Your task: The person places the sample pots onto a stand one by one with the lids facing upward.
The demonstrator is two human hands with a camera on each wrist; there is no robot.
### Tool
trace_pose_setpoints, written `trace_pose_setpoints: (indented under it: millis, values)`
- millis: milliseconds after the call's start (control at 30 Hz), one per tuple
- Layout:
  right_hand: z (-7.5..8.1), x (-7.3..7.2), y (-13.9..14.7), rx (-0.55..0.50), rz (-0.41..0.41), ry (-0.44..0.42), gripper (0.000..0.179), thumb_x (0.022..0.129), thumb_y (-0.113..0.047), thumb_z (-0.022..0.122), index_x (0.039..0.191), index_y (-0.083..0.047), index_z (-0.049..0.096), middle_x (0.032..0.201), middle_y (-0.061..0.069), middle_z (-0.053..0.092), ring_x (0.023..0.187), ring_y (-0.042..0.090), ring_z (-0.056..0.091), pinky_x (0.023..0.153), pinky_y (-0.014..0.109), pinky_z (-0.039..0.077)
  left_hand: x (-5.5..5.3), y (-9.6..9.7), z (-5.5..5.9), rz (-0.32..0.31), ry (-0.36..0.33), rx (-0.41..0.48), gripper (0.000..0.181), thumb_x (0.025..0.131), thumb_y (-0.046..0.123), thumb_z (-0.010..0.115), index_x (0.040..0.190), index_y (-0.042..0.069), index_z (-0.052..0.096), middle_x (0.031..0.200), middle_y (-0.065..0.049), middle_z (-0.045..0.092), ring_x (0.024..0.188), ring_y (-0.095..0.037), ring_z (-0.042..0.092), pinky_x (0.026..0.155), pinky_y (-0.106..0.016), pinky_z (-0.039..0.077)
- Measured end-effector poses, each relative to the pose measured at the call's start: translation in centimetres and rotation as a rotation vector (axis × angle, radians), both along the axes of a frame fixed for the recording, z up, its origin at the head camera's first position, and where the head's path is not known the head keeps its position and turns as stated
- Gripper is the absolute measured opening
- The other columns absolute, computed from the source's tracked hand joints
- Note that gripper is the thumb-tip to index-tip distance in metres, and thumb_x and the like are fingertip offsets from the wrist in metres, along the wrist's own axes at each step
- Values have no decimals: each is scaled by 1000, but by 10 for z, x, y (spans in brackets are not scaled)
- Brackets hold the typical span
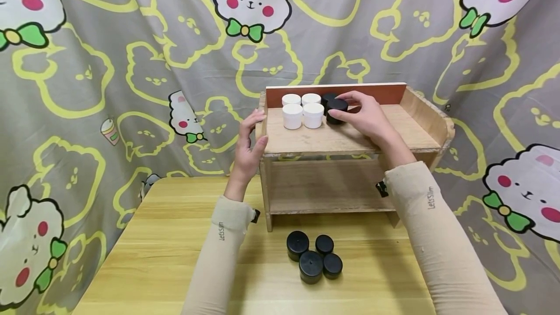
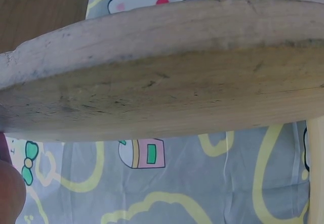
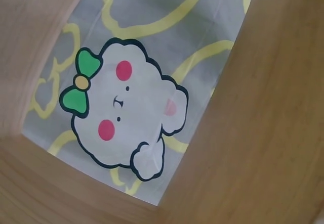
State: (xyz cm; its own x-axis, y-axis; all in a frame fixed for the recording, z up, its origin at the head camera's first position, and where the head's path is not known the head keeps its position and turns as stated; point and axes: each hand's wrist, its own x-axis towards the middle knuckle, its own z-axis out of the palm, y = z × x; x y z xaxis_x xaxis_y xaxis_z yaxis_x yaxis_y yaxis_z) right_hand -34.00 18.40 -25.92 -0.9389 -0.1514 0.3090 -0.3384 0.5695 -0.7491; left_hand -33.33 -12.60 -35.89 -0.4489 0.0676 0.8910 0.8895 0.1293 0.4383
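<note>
My right hand (image 1: 366, 114) pinches a black jar (image 1: 338, 104) on the shelf (image 1: 407, 120), hemmed in by a rear jar (image 1: 327, 96) and, leftward, four white jars (image 1: 292, 116). My left hand (image 1: 248, 147) touches the shelf's side; I can't tell if it grips. Shelving seems over half done: four lower jars (image 1: 311, 265) remain on the table (image 1: 175, 237) below both hands.

Table (image 1: 175, 237): four black jars (image 1: 311, 264), shelf unit (image 1: 306, 141) (white jars (image 1: 292, 118) atop).

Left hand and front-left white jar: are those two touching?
Apart. The head view shows the left hand at the side of the wooden shelf, with bare wood between it and the front-left white jar.
</note>
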Motion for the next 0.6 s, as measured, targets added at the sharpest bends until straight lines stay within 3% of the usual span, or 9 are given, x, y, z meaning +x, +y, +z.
trace_pose_setpoints:
  millis: [600]
  values:
    - [-8, -2, 0, -53, 0, 15, 58, 90, -37, 80, 138, -11, 60, 134, 18, 62, 115, 32, 64, 95, 33, 48, -1, 1, 0, -3, 3, 10, 71, 102, 56, 57, 133, -7, 51, 144, -28, 51, 152, -33, 37, 123, -44, 36]
